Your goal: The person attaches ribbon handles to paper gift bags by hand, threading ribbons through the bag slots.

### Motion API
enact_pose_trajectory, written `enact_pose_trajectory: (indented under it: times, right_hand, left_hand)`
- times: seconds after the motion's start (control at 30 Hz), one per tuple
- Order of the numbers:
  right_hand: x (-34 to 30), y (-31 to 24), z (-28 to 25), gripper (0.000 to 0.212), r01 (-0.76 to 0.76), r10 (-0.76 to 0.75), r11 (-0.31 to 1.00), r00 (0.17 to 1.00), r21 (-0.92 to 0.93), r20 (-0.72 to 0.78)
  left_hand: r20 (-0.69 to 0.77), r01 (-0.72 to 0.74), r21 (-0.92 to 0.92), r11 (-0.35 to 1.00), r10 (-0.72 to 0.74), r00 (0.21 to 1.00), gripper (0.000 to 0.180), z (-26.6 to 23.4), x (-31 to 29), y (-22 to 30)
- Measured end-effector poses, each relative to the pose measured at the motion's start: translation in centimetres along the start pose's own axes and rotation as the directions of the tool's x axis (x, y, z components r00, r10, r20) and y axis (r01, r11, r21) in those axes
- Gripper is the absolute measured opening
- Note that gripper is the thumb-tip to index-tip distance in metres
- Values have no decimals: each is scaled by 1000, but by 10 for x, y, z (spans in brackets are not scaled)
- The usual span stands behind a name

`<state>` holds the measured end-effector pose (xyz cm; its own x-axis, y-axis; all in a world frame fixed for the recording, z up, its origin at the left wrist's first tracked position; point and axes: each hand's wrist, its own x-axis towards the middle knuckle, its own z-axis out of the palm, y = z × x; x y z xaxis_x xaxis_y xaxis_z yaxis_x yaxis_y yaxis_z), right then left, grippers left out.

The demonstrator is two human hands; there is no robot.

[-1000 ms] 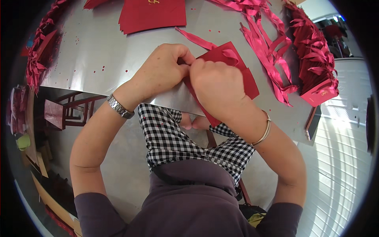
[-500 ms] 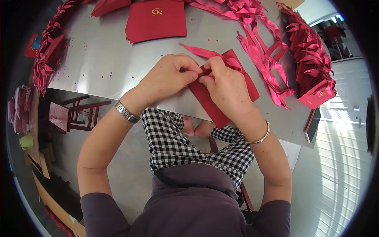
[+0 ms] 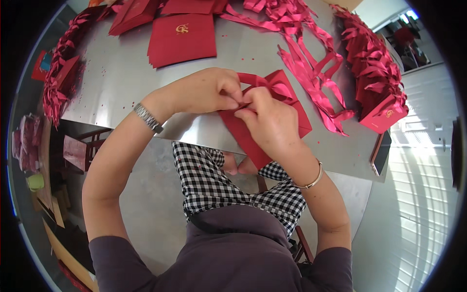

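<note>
A red paper bag [image 3: 245, 141] lies flat and slanted at the near edge of the metal table, under my right hand. Pink ribbon [image 3: 279, 91] runs across its upper part, with a strip leading back to my left hand. My left hand [image 3: 209, 91] is closed in a pinch at the bag's left edge, seemingly on the ribbon. Right against it, my right hand [image 3: 272, 117] is closed too, thumb and forefinger pinching the bag's edge. The exact spot between the fingertips is hidden.
Flat red bags [image 3: 182, 46] are stacked at the back. Loose pink ribbons [image 3: 311, 63] lie to the right, beside a row of ribboned bags [image 3: 372, 73]. A phone [image 3: 380, 152] rests at the table's right corner. More ribboned bags [image 3: 61, 78] line the left side.
My left hand has shifted slightly left and down, still pinching. The ribbon's free end, which stuck out beyond my hands, now runs to my left hand. The view has shifted a little.
</note>
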<state>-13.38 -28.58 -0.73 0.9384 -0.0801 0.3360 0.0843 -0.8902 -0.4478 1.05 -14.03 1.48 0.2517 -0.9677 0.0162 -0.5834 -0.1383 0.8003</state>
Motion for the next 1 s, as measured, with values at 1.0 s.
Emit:
enact_pose_trajectory:
  times: [1.0]
  right_hand:
    - [-73,22,-21,82,-79,86,959,996,-274,10]
  left_hand:
    - [-471,356,576,735,-58,880,5,-1,-31,-23]
